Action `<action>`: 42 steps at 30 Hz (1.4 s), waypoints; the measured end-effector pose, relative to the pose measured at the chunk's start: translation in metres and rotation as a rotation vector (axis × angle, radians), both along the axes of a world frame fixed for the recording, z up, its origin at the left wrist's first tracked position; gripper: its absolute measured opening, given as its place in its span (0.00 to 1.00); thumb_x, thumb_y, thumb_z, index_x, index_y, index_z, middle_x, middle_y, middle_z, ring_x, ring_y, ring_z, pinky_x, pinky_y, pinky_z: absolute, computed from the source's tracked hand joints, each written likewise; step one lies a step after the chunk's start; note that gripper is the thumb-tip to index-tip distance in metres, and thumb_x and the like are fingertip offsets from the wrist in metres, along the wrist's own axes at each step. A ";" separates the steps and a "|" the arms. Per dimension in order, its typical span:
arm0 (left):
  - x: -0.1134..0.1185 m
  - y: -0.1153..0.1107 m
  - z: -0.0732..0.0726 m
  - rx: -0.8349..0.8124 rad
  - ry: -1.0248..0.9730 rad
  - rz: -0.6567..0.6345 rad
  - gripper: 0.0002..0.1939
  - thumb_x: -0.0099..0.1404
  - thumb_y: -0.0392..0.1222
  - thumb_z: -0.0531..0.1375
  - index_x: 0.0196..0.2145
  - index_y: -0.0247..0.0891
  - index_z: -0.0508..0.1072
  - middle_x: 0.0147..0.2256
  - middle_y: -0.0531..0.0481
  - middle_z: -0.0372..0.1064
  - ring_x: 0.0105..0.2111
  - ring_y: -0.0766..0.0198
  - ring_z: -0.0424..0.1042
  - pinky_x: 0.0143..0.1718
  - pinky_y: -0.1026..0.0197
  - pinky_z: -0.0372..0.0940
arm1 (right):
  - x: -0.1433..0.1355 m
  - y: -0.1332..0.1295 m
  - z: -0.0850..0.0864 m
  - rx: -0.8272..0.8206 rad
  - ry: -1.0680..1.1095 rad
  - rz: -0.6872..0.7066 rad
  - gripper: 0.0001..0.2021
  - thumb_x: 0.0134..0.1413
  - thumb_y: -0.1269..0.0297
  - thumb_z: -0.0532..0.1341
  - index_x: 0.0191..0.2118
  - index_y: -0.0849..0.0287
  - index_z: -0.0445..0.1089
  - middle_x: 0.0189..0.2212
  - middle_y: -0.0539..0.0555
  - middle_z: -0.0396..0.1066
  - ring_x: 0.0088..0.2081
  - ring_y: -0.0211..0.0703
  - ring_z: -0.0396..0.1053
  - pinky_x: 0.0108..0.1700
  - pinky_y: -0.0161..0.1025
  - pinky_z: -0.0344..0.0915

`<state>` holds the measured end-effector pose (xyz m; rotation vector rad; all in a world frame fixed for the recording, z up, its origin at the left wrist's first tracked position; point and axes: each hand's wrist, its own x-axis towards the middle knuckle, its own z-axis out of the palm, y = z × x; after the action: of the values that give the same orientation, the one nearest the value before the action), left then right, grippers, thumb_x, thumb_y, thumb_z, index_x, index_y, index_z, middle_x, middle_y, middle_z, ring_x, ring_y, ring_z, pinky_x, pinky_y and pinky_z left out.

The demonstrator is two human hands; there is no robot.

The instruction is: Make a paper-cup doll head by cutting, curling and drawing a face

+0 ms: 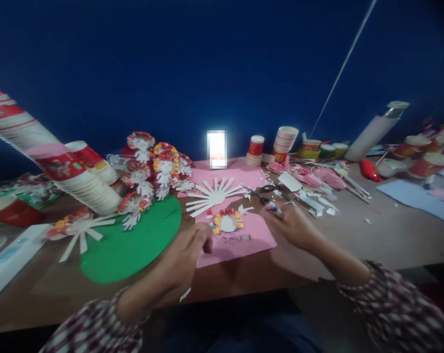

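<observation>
Fringed paper disc sits at 12 o'clock on pink sheet, should be light and crease easily so pinch it edge-on; right hand closed on small tube, left hand curled, too blurred to tell if gripping.

Low passage: bare tabletop right of the right hand. Tilted cup stack obstructs the left side; ahead, white paper fan and scissors.

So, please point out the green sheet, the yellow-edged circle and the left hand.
Green sheet (132, 249), head view, bare middle.
Yellow-edged circle (229, 224), head view, white centre.
Left hand (188, 247), head view, its back.
</observation>
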<state>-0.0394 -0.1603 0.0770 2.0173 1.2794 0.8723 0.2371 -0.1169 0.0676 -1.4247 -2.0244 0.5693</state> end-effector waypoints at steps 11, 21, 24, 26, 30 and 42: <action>0.052 0.011 -0.025 -0.478 -0.486 -0.184 0.22 0.70 0.55 0.45 0.29 0.36 0.65 0.26 0.48 0.66 0.28 0.66 0.67 0.34 0.60 0.67 | -0.052 -0.012 0.002 -0.345 0.684 0.297 0.12 0.52 0.58 0.63 0.38 0.61 0.73 0.19 0.46 0.65 0.20 0.32 0.59 0.23 0.31 0.56; 0.034 0.019 -0.036 -0.127 -0.207 -0.064 0.18 0.70 0.51 0.46 0.42 0.37 0.70 0.28 0.49 0.71 0.30 0.62 0.72 0.33 0.60 0.68 | -0.023 0.026 -0.017 -0.185 0.519 0.086 0.09 0.55 0.61 0.59 0.38 0.62 0.68 0.26 0.49 0.69 0.23 0.33 0.65 0.27 0.32 0.63; 0.010 0.018 -0.045 -0.043 -0.033 -0.033 0.16 0.69 0.48 0.50 0.48 0.39 0.69 0.34 0.47 0.74 0.35 0.61 0.74 0.37 0.60 0.69 | 0.011 0.051 -0.023 0.009 0.020 -0.194 0.12 0.59 0.60 0.55 0.45 0.60 0.67 0.32 0.51 0.74 0.28 0.37 0.70 0.32 0.33 0.66; -0.004 0.019 -0.052 0.008 0.071 0.010 0.15 0.68 0.47 0.52 0.48 0.40 0.70 0.41 0.45 0.74 0.39 0.60 0.74 0.38 0.60 0.69 | 0.035 0.067 -0.026 0.036 -0.102 -0.312 0.13 0.57 0.61 0.57 0.46 0.61 0.66 0.36 0.55 0.75 0.35 0.43 0.72 0.37 0.37 0.66; -0.020 0.027 -0.063 0.204 0.193 -0.007 0.12 0.67 0.45 0.54 0.46 0.41 0.71 0.41 0.47 0.74 0.40 0.60 0.73 0.40 0.59 0.68 | 0.071 0.093 -0.028 0.046 -0.306 -0.505 0.18 0.57 0.60 0.57 0.51 0.65 0.66 0.41 0.65 0.74 0.43 0.57 0.71 0.41 0.43 0.63; -0.009 0.054 -0.067 0.682 0.338 -0.271 0.10 0.64 0.43 0.60 0.42 0.40 0.73 0.40 0.45 0.72 0.42 0.58 0.70 0.42 0.54 0.67 | 0.075 0.109 -0.035 0.027 -0.521 -0.563 0.18 0.60 0.55 0.55 0.50 0.60 0.68 0.42 0.62 0.75 0.44 0.54 0.72 0.41 0.40 0.63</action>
<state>-0.0486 -0.1068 0.0101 2.8952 0.8947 0.9436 0.3118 -0.0082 0.0327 -2.1769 -1.8321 -0.0835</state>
